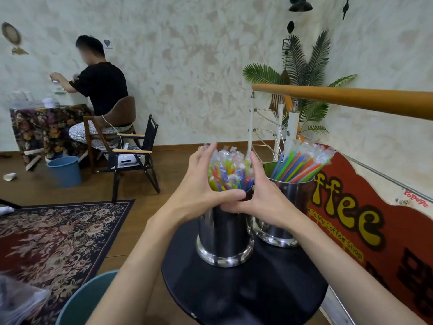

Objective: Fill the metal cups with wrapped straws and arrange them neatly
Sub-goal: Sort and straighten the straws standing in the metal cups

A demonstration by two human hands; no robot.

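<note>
Two hands cupping straw bundle [230,171] | left hand [201,184], right hand [262,195] curling round it above near metal cup [225,235] | gathering straws upright, tidying.

Blue bin [64,171] beside floral rug [54,235]
</note>
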